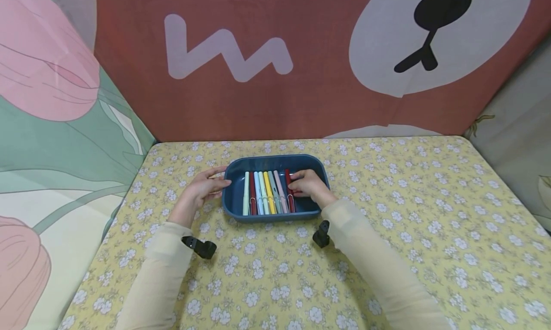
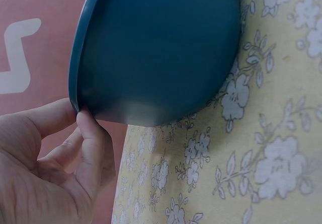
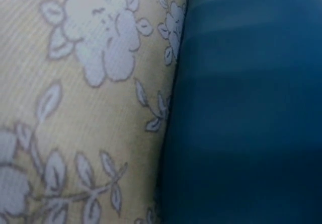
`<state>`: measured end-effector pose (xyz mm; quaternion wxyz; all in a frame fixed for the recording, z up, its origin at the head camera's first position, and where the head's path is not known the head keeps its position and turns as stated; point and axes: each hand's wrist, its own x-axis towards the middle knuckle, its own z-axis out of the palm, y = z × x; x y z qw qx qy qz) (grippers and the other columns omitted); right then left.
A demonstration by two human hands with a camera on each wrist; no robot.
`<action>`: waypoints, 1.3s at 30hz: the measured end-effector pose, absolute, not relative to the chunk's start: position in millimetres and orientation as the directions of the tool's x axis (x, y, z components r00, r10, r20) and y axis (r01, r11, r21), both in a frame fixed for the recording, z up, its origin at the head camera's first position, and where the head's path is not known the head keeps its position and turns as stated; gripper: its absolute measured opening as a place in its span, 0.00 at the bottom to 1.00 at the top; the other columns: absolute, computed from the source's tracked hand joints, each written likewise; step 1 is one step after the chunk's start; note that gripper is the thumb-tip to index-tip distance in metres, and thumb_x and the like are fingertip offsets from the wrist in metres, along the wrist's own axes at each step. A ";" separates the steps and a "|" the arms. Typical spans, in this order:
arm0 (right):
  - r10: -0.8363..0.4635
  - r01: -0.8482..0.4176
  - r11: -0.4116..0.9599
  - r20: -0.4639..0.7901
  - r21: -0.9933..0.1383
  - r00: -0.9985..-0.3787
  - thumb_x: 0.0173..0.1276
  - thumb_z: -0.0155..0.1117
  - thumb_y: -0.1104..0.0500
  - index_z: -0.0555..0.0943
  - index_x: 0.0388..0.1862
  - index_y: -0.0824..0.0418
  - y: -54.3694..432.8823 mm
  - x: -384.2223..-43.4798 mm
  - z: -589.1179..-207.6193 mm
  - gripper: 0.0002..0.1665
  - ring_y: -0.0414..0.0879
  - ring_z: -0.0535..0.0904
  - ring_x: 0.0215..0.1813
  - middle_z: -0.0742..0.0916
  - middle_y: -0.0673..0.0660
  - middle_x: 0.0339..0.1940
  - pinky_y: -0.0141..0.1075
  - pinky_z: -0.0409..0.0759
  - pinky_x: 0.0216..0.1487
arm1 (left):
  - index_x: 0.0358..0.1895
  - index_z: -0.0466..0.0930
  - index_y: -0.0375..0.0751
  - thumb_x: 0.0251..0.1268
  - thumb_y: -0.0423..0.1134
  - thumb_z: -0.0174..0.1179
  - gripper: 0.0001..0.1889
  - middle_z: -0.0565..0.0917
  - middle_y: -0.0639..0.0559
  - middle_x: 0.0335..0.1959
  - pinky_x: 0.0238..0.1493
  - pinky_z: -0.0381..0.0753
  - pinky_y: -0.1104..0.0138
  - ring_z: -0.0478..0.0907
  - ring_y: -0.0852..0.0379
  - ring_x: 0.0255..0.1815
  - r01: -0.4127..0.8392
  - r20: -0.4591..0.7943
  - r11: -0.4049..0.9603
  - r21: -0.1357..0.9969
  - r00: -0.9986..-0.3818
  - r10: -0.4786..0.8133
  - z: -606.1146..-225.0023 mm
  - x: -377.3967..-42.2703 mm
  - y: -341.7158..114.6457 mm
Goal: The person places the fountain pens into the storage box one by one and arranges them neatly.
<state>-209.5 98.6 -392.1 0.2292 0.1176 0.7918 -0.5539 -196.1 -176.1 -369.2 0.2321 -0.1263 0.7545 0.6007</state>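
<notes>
A dark blue plastic tray (image 1: 234, 203) with rounded corners stands on the table. Several pens lie side by side in it, among them a yellow pen (image 1: 269, 193), a pink pen (image 1: 281, 191) and, at the left, a second dark red pen (image 1: 252, 191). My left hand (image 1: 205, 184) pinches the left end of the tray's rim between thumb and fingers, plain in the left wrist view. Reaching in over the right end, my right hand (image 1: 311, 184) holds the rightmost dark red pen (image 1: 290, 203) with its fingertips. In the right wrist view only the tray's outer wall (image 3: 246, 108) and cloth show; that hand is hidden.
A yellow floral cloth (image 1: 275, 272) covers the table around the tray. Behind the table's far edge hangs a reddish-brown printed backdrop (image 1: 258, 110), with a flower-printed cloth (image 1: 56, 153) at the left side. Each wrist wears a small black camera (image 1: 202, 247).
</notes>
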 end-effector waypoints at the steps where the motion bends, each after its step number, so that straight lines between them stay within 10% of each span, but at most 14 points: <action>1: -0.066 0.440 0.360 -0.493 -0.823 -0.867 0.67 0.60 0.68 0.71 0.62 0.70 98.5 -209.4 -392.2 0.24 0.44 0.81 0.40 0.80 0.65 0.54 0.37 0.85 0.48 | 0.75 0.55 0.53 0.70 0.36 0.55 0.33 0.55 0.43 0.76 0.28 0.78 0.77 0.73 0.71 0.26 -0.470 -0.502 0.246 0.848 -0.860 0.089 -369.2 -196.0 -176.2; 39: -0.062 0.402 0.409 -0.465 -0.819 -0.883 0.65 0.61 0.68 0.74 0.59 0.70 98.7 -207.9 -394.8 0.22 0.45 0.82 0.36 0.81 0.67 0.52 0.38 0.86 0.46 | 0.75 0.55 0.51 0.70 0.35 0.55 0.33 0.54 0.42 0.76 0.27 0.77 0.78 0.73 0.70 0.24 -0.466 -0.497 0.228 0.855 -0.862 0.102 -369.3 -195.2 -176.9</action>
